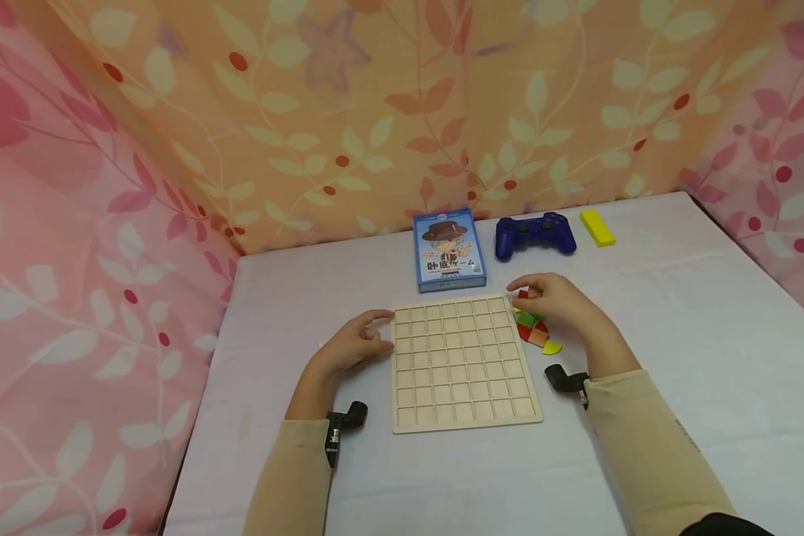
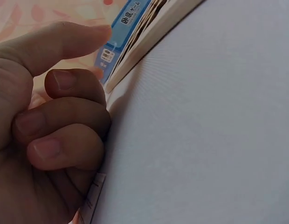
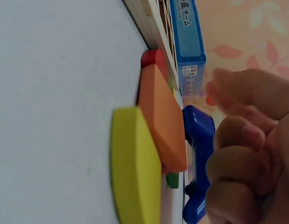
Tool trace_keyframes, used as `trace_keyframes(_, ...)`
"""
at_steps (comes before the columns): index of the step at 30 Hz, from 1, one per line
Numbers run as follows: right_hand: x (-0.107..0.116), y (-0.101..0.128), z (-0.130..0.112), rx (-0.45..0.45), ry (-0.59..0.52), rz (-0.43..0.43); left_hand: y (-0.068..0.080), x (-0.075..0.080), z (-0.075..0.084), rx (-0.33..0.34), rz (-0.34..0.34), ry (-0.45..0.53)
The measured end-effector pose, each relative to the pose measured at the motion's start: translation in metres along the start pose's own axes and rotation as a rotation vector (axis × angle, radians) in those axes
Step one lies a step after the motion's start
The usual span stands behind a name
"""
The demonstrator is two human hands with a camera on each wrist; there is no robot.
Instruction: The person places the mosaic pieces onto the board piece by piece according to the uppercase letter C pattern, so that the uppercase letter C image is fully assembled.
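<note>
A pale wooden grid board [image 1: 470,372] lies flat on the table. At its left edge is my left hand [image 1: 348,346], with index finger and thumb apart and their tips right at the rim; the other fingers [image 2: 65,112] curl loosely in the left wrist view. My right hand [image 1: 557,301] hovers by the board's upper right corner, over small coloured blocks, index finger and thumb spread with nothing between them. Those blocks include a yellow rounded piece [image 3: 135,163], an orange block [image 3: 161,116] and a red one [image 3: 151,57]. A few are partly hidden beneath the right hand.
Behind the board lies a blue game box [image 1: 449,251] with a cartoon figure. To its right are a dark blue game controller [image 1: 534,235] and a yellow bar [image 1: 598,228]. Patterned curtains [image 1: 348,119] enclose the white table [image 1: 710,335] at the back and sides.
</note>
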State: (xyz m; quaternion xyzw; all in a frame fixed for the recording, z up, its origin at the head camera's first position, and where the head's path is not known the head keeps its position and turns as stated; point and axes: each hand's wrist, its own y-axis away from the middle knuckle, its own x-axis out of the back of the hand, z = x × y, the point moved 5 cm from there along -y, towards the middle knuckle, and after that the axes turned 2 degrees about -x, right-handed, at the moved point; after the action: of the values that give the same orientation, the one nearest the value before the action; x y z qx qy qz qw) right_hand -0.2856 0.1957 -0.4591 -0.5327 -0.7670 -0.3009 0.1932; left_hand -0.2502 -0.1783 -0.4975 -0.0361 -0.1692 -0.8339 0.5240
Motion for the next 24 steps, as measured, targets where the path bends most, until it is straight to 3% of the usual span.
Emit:
trace_keyframes(9,-0.0074,-0.001,0.0054,-0.028,0.112,-0.018,-0.0025,-0.0002,-0.003,0.018,0.013,-0.065)
trace_keyframes(16,-0.0099,-0.0032,0.0045,-0.023,0.186,0.032,-0.0016,-0.0018,-0.0019,0.033,0.023,-0.095)
trace_keyframes(24,-0.0101,-0.0078,0.0079,-0.027,0.204,0.049,-0.0015,-0.0019,-0.0019,0.029,0.025,-0.108)
